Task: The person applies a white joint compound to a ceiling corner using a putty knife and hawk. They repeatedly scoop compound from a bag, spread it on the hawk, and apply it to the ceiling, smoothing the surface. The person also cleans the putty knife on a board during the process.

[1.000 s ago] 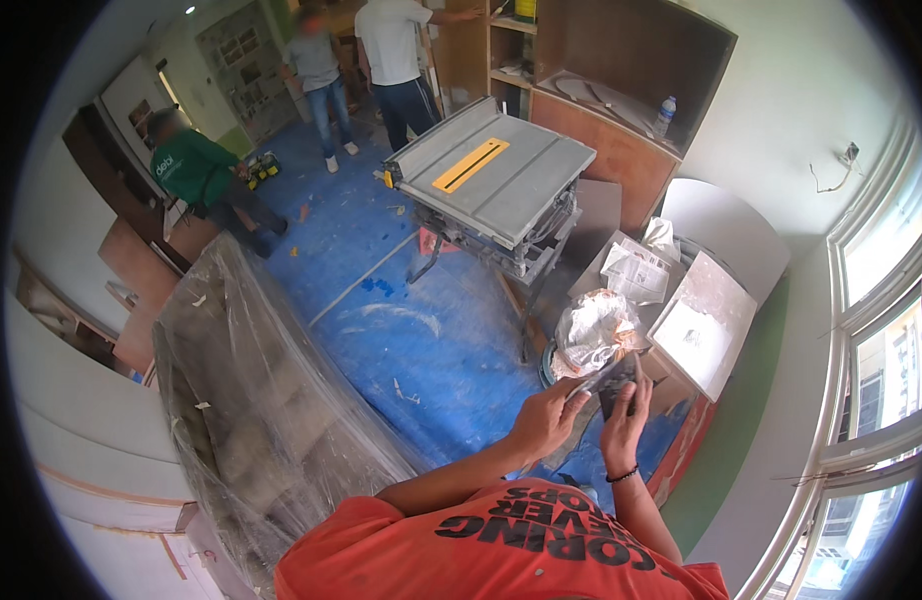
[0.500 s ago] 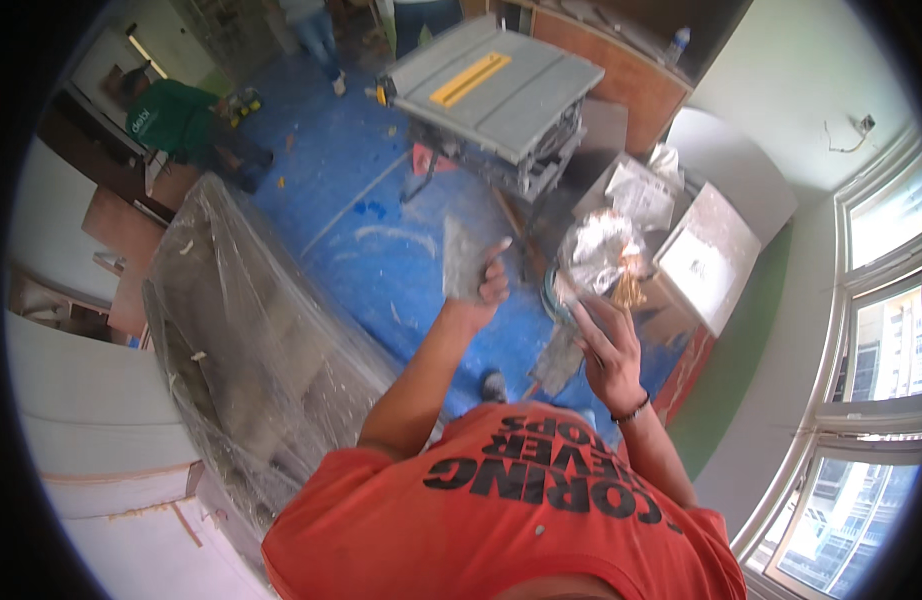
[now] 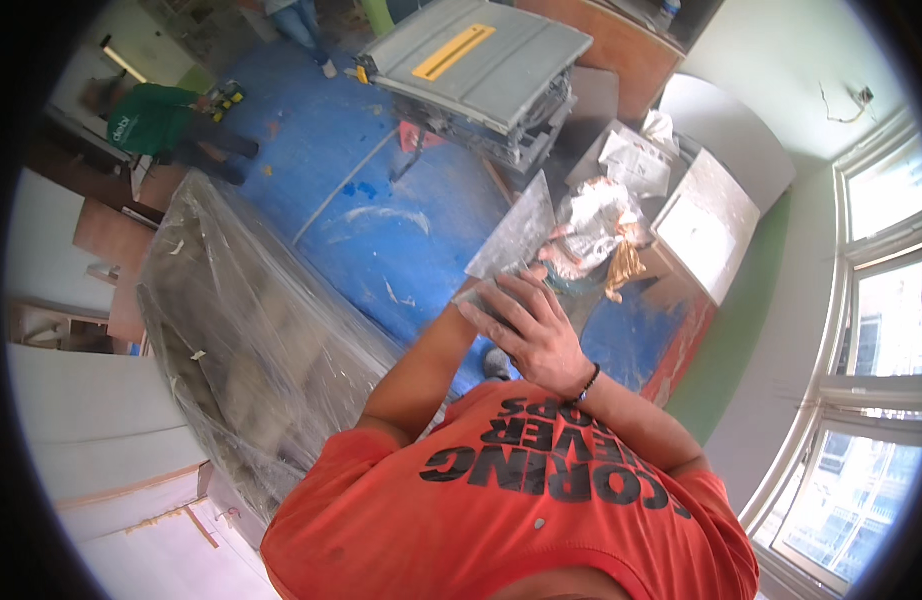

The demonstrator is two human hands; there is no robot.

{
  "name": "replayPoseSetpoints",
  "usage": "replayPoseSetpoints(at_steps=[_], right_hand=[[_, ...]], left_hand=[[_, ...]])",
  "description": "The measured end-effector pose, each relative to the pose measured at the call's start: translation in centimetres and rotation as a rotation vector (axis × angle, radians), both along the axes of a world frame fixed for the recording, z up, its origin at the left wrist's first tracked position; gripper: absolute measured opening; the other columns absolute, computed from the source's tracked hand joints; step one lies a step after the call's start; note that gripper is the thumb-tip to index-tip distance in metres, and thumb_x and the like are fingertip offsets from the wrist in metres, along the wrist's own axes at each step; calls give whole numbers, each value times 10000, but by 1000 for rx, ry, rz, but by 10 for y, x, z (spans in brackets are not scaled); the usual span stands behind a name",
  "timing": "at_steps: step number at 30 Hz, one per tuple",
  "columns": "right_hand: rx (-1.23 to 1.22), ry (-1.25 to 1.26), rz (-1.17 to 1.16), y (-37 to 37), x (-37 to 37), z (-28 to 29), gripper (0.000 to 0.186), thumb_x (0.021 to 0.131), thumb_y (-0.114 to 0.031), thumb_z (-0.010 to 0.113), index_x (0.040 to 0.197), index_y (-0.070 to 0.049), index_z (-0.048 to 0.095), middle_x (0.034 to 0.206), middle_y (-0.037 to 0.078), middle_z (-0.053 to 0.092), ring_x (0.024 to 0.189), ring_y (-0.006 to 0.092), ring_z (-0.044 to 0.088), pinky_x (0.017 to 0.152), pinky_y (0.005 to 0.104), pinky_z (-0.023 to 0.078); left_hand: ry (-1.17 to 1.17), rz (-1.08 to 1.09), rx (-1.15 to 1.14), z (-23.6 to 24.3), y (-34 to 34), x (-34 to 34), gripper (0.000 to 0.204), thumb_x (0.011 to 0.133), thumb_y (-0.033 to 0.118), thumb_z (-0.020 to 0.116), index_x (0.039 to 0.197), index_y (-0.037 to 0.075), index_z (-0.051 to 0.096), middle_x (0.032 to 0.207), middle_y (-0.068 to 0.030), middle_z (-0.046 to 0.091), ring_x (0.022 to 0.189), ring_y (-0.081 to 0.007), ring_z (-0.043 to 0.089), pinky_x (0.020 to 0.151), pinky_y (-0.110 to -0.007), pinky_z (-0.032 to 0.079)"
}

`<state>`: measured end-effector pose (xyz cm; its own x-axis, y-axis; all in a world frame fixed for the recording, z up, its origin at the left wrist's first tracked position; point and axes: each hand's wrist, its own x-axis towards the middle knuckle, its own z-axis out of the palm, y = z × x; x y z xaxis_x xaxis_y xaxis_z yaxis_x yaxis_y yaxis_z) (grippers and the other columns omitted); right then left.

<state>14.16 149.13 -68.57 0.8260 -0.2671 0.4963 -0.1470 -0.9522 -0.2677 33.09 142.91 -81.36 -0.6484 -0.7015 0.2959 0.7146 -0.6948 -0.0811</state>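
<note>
A flat grey plate [image 3: 517, 228], like a putty spreader blade, sticks up and away from my left hand [image 3: 526, 273]. My left hand grips its near end, mostly hidden behind my right hand. My right hand [image 3: 534, 333] lies across in front, wrist bent inward, its fingers stretched along a second thin grey blade [image 3: 473, 308] of which only an edge shows. Just beyond the hands stands a bucket with a crumpled, shiny plastic liner [image 3: 593, 222], partly covered by the plate.
Ahead stands a grey table saw [image 3: 476, 70]. Plastic sheeting [image 3: 271, 330] covers a bulky piece on the left. Boards [image 3: 709, 225] lean at the right near windows [image 3: 881, 330]. A person in green [image 3: 151, 118] bends at far left; another's legs [image 3: 303, 30] show at the back.
My hands have come together: the right moved left across the left hand, and the left hand's plate shifted right and tilted toward the bucket. The person in green remains bent over.
</note>
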Motion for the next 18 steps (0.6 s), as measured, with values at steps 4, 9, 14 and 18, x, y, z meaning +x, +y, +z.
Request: replayPoseSetpoints(at_steps=[4,9,14,18], right_hand=[[-50,-60,-39,-2,5,-6,662,781,-132,626,1442,-175,598,1470,90,530,1366,342,485,1177,532,380],[-29,-79,-106,-7,9,-9,668,769,-111,631,1434,-175,610,1455,89,545,1355,340,495,1173,522,386],[-36,-44,-144,-9,7,-9,651,786,-89,616,1431,-180,614,1450,92,542,1328,336,507,1145,521,409],[23,-77,-171,-14,7,-10,700,767,-58,638,1453,-188,593,1452,86,540,1335,337,503,1141,515,408]], left_hand=[[146,48,-14,-6,-1,-10,768,1082,437,420,1638,6,113,1205,-226,495,913,-389,584,806,-469,520],[176,127,101,-3,-3,-19,778,1079,419,416,1640,8,70,1261,-264,472,991,-415,581,897,-499,517],[46,170,115,10,-4,-14,769,1082,424,421,1616,-32,108,1228,-292,487,986,-391,586,923,-499,516],[-185,281,212,26,2,-19,746,1092,435,403,1599,-50,153,1152,-276,520,973,-343,591,912,-428,522]])
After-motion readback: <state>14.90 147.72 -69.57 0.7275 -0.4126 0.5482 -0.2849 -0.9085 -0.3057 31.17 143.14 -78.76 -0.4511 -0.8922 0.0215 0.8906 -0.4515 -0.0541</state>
